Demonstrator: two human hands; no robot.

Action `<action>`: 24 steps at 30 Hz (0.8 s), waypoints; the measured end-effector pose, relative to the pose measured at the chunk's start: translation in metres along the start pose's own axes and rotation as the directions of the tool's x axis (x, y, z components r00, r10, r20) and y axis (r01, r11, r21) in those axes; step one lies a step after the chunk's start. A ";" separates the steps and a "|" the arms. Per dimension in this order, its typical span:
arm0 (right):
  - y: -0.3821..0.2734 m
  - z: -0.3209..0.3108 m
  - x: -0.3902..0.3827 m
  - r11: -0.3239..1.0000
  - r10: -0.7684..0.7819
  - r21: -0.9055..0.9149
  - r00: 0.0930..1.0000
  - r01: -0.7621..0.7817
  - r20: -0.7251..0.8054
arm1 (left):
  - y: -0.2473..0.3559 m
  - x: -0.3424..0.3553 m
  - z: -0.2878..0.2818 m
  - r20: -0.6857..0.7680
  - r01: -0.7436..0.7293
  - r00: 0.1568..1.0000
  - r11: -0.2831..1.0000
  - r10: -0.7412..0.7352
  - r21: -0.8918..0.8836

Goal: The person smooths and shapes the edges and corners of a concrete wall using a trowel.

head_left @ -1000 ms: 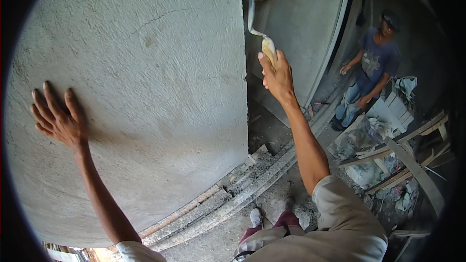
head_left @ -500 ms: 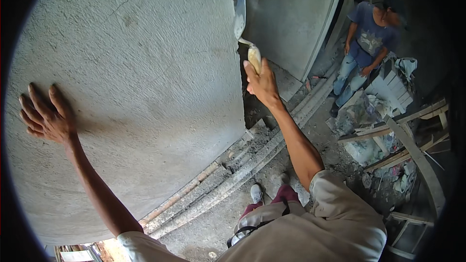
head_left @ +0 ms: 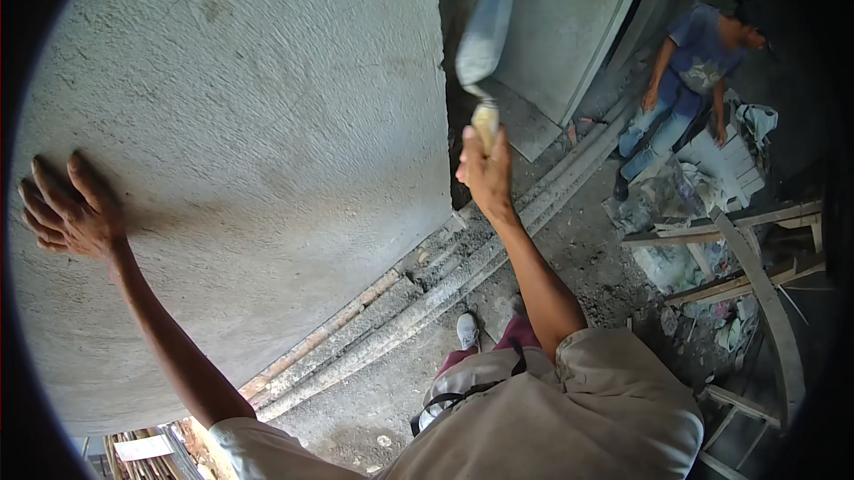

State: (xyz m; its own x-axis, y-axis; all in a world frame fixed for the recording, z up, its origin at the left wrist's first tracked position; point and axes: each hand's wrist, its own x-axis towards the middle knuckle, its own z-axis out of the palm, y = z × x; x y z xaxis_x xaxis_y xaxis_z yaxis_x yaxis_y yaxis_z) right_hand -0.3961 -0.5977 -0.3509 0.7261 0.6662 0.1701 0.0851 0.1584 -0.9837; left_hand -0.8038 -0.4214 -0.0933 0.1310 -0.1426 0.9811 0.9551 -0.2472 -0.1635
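My left hand lies flat with spread fingers against a rough grey plastered wall. In my right hand I grip a trowel by its pale handle, the metal blade pointing up and away from me. The blade is a little blurred. It is just right of the wall's vertical edge and looks apart from it. A dark gap and a grey panel show behind the blade. Thin cracks run across the upper part of the wall.
Long pole-like lengths lie along the foot of the wall. At the right a person in a blue shirt stands beside a heap of sacks and debris. Wooden frame pieces lean nearer me. Bundled rods show at lower left.
The trowel has swung right, away from the wall's edge, and its blade has turned to show more of its face. My left hand stays on the wall. The other person's arm has lowered.
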 end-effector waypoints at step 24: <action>-0.305 -0.003 0.111 0.506 -0.857 -0.288 0.511 0.813 -0.063 | 0.001 0.004 -0.019 0.069 0.044 0.996 0.986 -0.056 0.159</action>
State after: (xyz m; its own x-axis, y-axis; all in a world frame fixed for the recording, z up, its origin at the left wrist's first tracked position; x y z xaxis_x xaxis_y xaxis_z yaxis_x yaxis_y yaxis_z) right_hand -0.3396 -0.5740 -0.0321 0.3413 0.1584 0.9265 0.8297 0.4124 -0.3761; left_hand -0.8077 -0.4406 -0.0914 0.0953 -0.0622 0.9935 0.9901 -0.0972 -0.1011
